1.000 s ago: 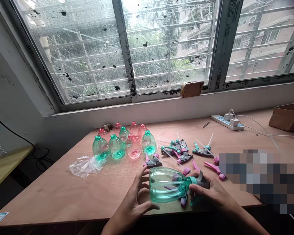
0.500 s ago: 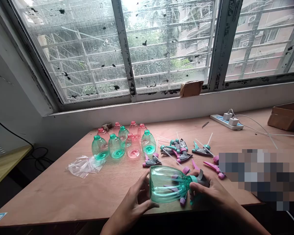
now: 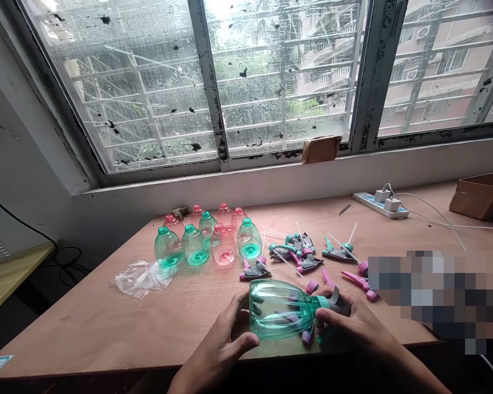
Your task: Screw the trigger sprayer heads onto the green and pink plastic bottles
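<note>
A clear green plastic bottle (image 3: 277,309) lies on its side just above the near edge of the wooden table (image 3: 107,323). My left hand (image 3: 224,342) curls round its base, thumb under and fingers behind. My right hand (image 3: 355,325) grips the grey and teal spray head (image 3: 337,302) sitting on the bottle's neck. A pink trigger part shows below the neck.
Several upright green and pink bottles (image 3: 207,241) stand in a cluster further back. Loose spray heads with dip tubes (image 3: 302,254) lie to their right. A crumpled plastic bag (image 3: 142,278) lies at left. A power strip (image 3: 380,205) and a cardboard box (image 3: 480,194) sit at far right.
The bottle has shifted slightly and my left hand has closed tighter round its base. My right hand stays on the spray head.
</note>
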Demonstrator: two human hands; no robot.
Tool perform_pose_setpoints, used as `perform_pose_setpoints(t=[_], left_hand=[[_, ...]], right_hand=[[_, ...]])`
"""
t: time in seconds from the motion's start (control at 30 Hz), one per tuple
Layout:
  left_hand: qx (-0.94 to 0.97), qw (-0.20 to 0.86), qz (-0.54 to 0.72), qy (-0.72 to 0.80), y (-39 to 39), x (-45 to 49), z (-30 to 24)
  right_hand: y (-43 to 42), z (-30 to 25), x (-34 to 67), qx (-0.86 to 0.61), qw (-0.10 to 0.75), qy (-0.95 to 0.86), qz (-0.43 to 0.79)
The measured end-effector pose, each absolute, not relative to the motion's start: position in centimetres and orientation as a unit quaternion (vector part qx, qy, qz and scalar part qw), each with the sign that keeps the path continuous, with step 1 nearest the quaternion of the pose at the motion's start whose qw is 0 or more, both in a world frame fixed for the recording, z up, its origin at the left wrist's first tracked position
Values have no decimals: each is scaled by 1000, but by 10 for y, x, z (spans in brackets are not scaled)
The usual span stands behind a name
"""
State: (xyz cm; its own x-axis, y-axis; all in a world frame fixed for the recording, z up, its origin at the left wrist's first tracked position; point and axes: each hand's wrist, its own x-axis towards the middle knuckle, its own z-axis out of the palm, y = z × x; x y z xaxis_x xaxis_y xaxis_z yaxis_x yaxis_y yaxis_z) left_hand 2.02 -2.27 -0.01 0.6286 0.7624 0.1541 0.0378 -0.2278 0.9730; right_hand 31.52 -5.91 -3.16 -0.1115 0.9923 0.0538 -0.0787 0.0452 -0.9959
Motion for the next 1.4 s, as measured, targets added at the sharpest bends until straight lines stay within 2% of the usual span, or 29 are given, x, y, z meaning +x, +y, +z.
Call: perform_pose_setpoints(t=[0.2,0.43,0.67,0.97,1.2,1.4], left_hand=[[706,581,265,306,-27,16,0],[655,658,272,253,-27,22,1],[742,536,264,304,-23,16,9],[713,549,326,290,-18,16,-9],[764,463,294,341,-18,17,-8],[745,481,282,367,-20,16,-1]], right_hand=[[-59,-31,315,-434,509,-516,535],[-59,-33,315,-428,510,-511,544],[-56,-38,317,-438,494,-535,528],[-59,-37,316,-446,495,-545,509],[-58,-36,316,-444,494,-549,507],[-58,-38,318,-435,502,-537,520]])
